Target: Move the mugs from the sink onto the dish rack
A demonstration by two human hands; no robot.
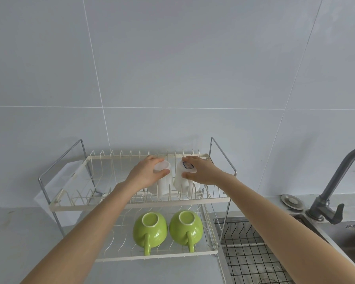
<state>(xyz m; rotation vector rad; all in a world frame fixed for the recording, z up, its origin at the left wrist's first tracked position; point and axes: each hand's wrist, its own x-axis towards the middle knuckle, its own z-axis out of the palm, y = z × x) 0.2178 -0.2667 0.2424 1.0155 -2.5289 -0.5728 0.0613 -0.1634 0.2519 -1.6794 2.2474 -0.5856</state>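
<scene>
A two-tier cream wire dish rack (74, 204) stands on the counter against the tiled wall. On its upper tier two white mugs rest upside down side by side. My left hand (146, 173) grips the base of the left white mug (162, 186). My right hand (201, 171) grips the base of the right white mug (181, 182), which has a small blue mark on its bottom. Two green mugs, one on the left (150, 229) and one on the right (186, 227), lie upside down on the lower tier, handles toward me.
The steel sink (344, 234) lies at the lower right with a black wire grid (250, 255) in its basin. A dark grey faucet (334, 187) rises beside it, and a round drain stopper (292, 200) sits on the ledge. Grey counter (19, 232) extends to the left.
</scene>
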